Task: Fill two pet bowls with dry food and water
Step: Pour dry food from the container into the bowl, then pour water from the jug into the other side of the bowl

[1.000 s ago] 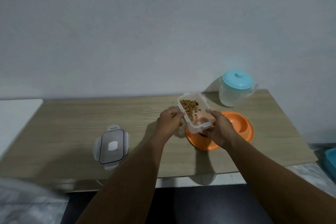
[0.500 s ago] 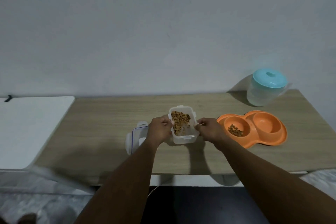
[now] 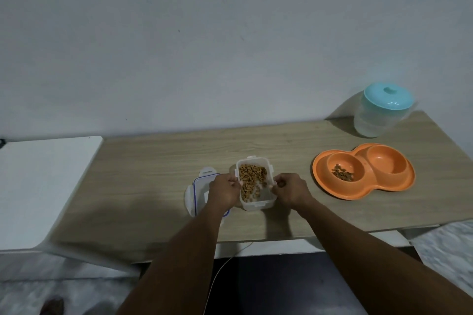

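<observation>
Both hands grip the open tub [image 3: 256, 184] of kibble [image 3: 252, 181] near the tabletop's [image 3: 153, 174] front edge: the left hand [image 3: 224, 192] and right hand [image 3: 290, 190] pinch its sides. It seems to rest on the top. Its lid [image 3: 197, 194] lies just left. The double bowl [image 3: 363, 170], kibble in its left well, sits toward the right edge, the jug [image 3: 381, 110] at the back right corner.

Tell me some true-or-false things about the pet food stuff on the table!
1. Both hands, left hand and right hand, hold the clear plastic food container. True.
2. Both hollows of the orange double pet bowl hold kibble. False: only the left hollow has brown kibble; the right looks empty.
3. The clear jug with the teal lid stands behind the bowl. True.
4. The blue-rimmed container lid is on the container. False: it lies beside it, under the left hand.
</observation>
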### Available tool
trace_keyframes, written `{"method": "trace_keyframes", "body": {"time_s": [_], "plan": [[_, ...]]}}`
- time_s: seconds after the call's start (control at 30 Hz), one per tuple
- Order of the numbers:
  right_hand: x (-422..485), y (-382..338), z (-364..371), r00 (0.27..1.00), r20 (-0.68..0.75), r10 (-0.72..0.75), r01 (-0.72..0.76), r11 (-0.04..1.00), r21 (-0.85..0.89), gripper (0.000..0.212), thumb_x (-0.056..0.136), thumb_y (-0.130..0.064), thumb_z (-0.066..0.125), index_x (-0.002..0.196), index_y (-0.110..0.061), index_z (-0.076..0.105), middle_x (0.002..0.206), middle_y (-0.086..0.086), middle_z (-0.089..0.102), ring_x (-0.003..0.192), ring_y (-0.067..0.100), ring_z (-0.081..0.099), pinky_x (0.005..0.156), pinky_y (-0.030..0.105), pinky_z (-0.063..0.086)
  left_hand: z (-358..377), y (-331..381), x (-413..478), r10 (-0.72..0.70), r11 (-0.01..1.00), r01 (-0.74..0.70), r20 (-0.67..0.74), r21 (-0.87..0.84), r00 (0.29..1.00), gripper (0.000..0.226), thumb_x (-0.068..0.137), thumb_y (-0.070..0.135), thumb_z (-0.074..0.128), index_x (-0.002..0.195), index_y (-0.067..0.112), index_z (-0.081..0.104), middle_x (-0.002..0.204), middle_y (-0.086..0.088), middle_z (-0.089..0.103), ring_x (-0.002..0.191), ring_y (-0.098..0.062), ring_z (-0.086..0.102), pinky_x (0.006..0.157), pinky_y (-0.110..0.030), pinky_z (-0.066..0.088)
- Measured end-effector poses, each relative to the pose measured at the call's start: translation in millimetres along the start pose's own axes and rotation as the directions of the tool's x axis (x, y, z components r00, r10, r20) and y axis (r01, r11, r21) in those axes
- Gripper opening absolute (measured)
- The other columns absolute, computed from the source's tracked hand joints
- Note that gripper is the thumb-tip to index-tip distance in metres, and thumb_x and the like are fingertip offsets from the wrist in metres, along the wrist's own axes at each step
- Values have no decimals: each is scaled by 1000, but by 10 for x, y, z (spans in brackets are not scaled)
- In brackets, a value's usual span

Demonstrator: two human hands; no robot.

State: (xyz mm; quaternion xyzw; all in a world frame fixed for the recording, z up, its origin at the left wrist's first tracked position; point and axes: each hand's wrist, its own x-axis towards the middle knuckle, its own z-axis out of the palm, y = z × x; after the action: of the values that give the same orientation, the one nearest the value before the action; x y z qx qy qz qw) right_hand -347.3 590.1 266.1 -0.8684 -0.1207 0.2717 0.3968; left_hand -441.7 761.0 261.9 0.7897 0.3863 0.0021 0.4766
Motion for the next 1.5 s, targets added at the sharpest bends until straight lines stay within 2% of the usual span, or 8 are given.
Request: {"method": "trace_keyframes", "body": {"time_s": [0.17,0.37,0.57,0.87,1.07,1.2,1.33,1.5], "plan": [[51,23,-159,1000,-22,2,-2,1000,19,32,91,-32,67,116,-10,69,107,10,72,101,27,68,92,46,56,-17,181,-12,73,974,-46,-117,220,990,28,92,27,64,111,7,69,107,-11,72,102,-30,66,88,-32,53],[123,74,-901,986,-153,-58,65,997,44,17,90,-33,68,91,-17,72,87,6,75,86,26,73,80,49,60,158,714,-14,244,909,-167,-163,381,956,36,90,29,59,124,17,64,123,-8,62,111,-29,62,90,-39,53],[128,299,-2005,951,-304,-56,90,991,97,14,93,-30,64,85,-19,70,82,10,74,80,28,73,76,48,61,944,1466,0,415,849,-380,-19,369,910,39,86,34,63,122,19,63,121,-6,61,113,-24,61,93,-38,52],[380,1139,-3279,917,-386,103,42,936,350,24,92,-36,61,85,-15,69,87,10,71,91,31,68,74,45,59,2506,2064,-152,471,668,-572,324,477,820,96,57,69,76,140,32,44,141,2,49,133,-23,43,108,-43,40],[794,1404,-3489,946,-316,76,66,907,416,25,95,-49,55,83,-29,63,94,-4,66,100,23,63,97,51,53,2929,2064,-19,383,632,-525,359,570,851,123,52,73,76,154,26,22,156,1,34,144,-24,30,119,-49,22],[1087,1342,-3508,960,-276,33,106,874,474,32,93,-59,52,105,-32,63,94,-14,58,105,18,57,102,49,49,3013,2032,36,335,657,-482,348,580,876,127,59,72,75,157,19,16,159,-6,33,148,-27,27,121,-51,11],[1330,1210,-3471,970,-241,38,106,824,556,36,90,-67,50,102,-36,60,111,-6,62,113,21,58,103,48,48,3011,2060,27,344,688,-462,309,559,886,117,55,68,80,151,21,33,146,-4,51,135,-26,46,114,-48,28],[1650,1138,-3438,978,-165,126,24,721,693,81,66,-89,46,118,-29,61,123,-2,65,113,23,60,102,46,49,3035,2092,-22,270,820,-342,218,458,938,93,55,49,91,136,25,52,130,1,60,119,-21,57,99,-32,46]]}}
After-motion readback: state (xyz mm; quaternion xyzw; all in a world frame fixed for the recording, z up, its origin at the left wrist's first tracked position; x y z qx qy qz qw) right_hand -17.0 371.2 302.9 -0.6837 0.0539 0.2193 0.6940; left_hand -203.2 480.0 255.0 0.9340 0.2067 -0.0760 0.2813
